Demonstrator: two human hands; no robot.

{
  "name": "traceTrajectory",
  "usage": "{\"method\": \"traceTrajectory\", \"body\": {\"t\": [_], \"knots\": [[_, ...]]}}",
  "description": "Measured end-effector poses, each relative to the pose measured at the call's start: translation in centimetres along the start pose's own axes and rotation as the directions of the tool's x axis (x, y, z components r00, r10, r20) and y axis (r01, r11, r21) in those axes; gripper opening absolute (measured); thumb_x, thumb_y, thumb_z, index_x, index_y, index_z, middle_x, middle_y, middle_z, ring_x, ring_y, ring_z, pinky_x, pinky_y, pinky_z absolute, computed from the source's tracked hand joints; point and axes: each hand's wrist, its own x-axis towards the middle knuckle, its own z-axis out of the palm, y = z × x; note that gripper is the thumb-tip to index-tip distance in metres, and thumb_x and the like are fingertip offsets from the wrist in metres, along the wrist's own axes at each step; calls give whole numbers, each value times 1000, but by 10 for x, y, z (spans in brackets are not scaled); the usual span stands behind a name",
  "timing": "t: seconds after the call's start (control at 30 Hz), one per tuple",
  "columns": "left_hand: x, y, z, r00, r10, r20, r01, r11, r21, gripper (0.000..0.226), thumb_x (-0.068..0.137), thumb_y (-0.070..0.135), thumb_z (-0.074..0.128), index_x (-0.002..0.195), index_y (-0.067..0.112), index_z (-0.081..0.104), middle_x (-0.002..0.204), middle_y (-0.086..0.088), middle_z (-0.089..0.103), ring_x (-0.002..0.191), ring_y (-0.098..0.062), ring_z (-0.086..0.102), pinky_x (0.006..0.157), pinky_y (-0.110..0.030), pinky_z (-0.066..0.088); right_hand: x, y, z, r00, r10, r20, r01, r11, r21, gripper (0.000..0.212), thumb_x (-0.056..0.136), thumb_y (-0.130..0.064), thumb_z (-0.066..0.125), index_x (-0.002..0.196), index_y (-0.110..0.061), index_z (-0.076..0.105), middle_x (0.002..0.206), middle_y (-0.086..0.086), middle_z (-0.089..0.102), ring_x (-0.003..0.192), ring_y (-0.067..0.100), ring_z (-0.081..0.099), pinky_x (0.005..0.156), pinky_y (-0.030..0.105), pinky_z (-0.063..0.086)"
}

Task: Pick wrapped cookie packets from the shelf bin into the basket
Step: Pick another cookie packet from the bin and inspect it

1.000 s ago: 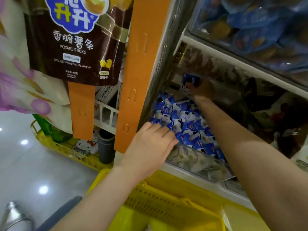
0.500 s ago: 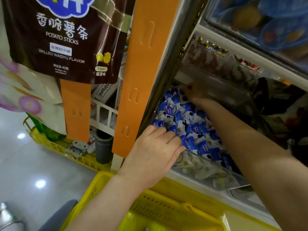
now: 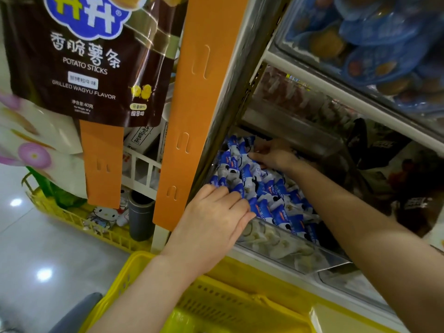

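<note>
My left hand [image 3: 216, 219] lies flat, fingers together, on the blue-and-white packets [image 3: 266, 195] heaped in the bin [image 3: 278, 243] at frame centre. My right hand [image 3: 272, 155] touches the pile's back; whether it pinches one, I cannot tell. The basket [image 3: 216, 306] is at the bottom centre.

Under my left hand [image 3: 213, 227] the cookie packets [image 3: 262, 191] are glossy, crinkled film. Just beside it, the bin [image 3: 283, 248] front is clear smooth plastic. Below my wrist, the basket [image 3: 211, 306] is matt yellow perforated plastic. Up left, the pouch [image 3: 96, 56] is shiny foil.
</note>
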Motion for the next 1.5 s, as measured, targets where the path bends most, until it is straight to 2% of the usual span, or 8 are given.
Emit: {"method": "traceTrajectory", "body": {"t": [0.23,0.37,0.67,0.93,1.1,1.2,1.37,1.5], "knots": [[1,-2,2,1000,14,-27,-14,1000,7,37,95,30,33,83,20,66,75,6,64,71,-13,56,71,-31,44,18,11,-14,960,-50,-277,31,997,-73,19,94,-26,51,99,-10,59,83,6,58,63,13,51,61,26,42],[0,-2,2,1000,15,-23,-15,1000,12,37,95,31,33,84,20,67,75,6,64,71,-14,56,72,-31,44,31,7,-13,981,24,-192,-65,975,-210,34,94,-31,52,64,-15,47,63,2,48,52,10,44,48,22,31],[0,-3,3,1000,7,-11,-7,1000,5,36,96,31,34,83,19,66,75,4,63,71,-15,55,71,-33,44,39,-1,-11,986,58,-158,-92,971,-221,24,89,-31,59,79,-10,59,72,2,54,57,10,47,51,24,34],[1,0,0,999,-23,26,23,1000,-14,38,95,30,34,83,17,67,76,4,66,71,-16,56,74,-30,35,1,-15,-20,809,-109,-577,24,988,-153,28,96,-27,46,113,-7,56,114,13,61,105,27,57,82,30,40],[-4,7,-11,994,-40,98,53,990,-128,28,97,25,37,94,16,63,89,4,65,85,-16,56,83,-27,32,-55,-31,-32,766,-141,-628,196,980,20,26,96,-25,46,112,-5,53,103,9,59,91,15,57,76,17,40],[-12,13,-17,993,-105,58,119,931,-346,17,96,15,44,103,14,60,96,9,54,96,-8,49,90,-20,31,-105,-34,-20,782,-139,-607,333,917,219,11,95,-19,47,91,-14,56,76,-5,55,62,-7,53,52,1,33],[-27,33,-34,950,-305,-67,225,818,-529,17,95,12,45,105,15,58,95,10,53,91,-1,48,82,-11,36,-184,-23,13,829,-141,-541,400,825,399,8,95,-21,49,89,-19,53,72,-9,59,60,-5,56,53,9,42],[-41,43,-39,838,-470,277,501,461,-733,14,94,29,45,104,23,53,96,10,58,83,5,54,70,-4,41,-233,-3,50,895,-198,-400,375,819,435,13,94,-19,51,84,-27,51,70,-11,55,63,-3,51,63,16,43]]}}
